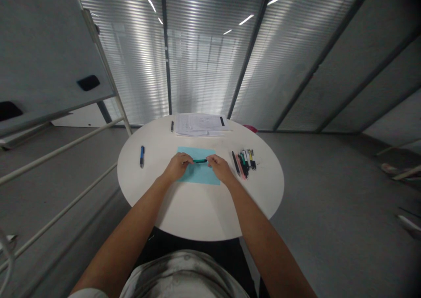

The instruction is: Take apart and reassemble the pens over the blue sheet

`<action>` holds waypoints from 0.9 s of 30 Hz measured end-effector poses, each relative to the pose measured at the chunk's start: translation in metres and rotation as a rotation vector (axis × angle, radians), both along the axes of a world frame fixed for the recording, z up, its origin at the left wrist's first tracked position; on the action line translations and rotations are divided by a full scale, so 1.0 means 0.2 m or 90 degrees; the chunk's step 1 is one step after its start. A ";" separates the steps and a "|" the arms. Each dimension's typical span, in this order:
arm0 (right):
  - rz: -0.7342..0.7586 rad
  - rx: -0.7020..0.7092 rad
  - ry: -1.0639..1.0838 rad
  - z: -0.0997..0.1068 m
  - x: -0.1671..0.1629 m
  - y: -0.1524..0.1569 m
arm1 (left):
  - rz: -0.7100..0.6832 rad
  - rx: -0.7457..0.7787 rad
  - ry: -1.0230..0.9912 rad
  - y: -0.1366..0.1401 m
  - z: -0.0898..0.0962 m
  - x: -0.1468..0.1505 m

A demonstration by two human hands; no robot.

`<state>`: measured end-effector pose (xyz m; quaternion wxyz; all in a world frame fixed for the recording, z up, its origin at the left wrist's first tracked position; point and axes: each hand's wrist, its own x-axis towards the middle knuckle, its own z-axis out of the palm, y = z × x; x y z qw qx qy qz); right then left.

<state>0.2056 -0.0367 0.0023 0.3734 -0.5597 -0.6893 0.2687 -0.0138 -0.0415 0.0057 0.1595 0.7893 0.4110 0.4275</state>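
Note:
Between my two hands a green and black pen [199, 161] lies level above a light blue sheet of paper [200, 176]. My left hand [179, 164] pinches its left end, and my right hand [219, 166] pinches the right end, with fingertips closed. Parts of the sheet are covered by the hands. To the right of my right hand lies a group of several pens [245, 162] in black, pink, green, white and yellow. Off to the left, a blue and black pen [142, 156] rests alone on the round white table [197, 214].
At the table's far side is a stack of printed papers [200, 125], with a small dark pen [172, 126] beside it. A whiteboard on a white metal frame [62, 147] stands at the left. Glass panels with blinds [200, 61] rise behind the table.

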 end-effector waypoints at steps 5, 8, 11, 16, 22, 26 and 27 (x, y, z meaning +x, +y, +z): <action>0.062 -0.052 0.170 0.03 -0.02 -0.01 | -0.018 0.022 -0.039 -0.02 0.03 0.03; 0.092 -0.084 0.284 0.04 -0.04 -0.02 | 0.016 0.001 -0.050 -0.04 0.04 0.04; 0.078 -0.086 0.347 0.05 -0.04 -0.02 | 0.094 -0.002 -0.086 -0.04 0.04 0.02; 0.039 -0.094 0.425 0.04 -0.01 0.00 | 0.163 -0.068 -0.200 0.00 0.03 -0.04; 0.028 -0.116 0.464 0.04 0.00 0.00 | 0.090 -0.192 -0.376 0.02 0.03 -0.03; 0.036 -0.137 0.494 0.04 0.00 0.00 | 0.068 -0.249 -0.434 0.01 0.05 -0.02; 0.036 -0.141 0.504 0.04 0.00 0.00 | 0.068 -0.259 -0.445 0.01 0.05 -0.02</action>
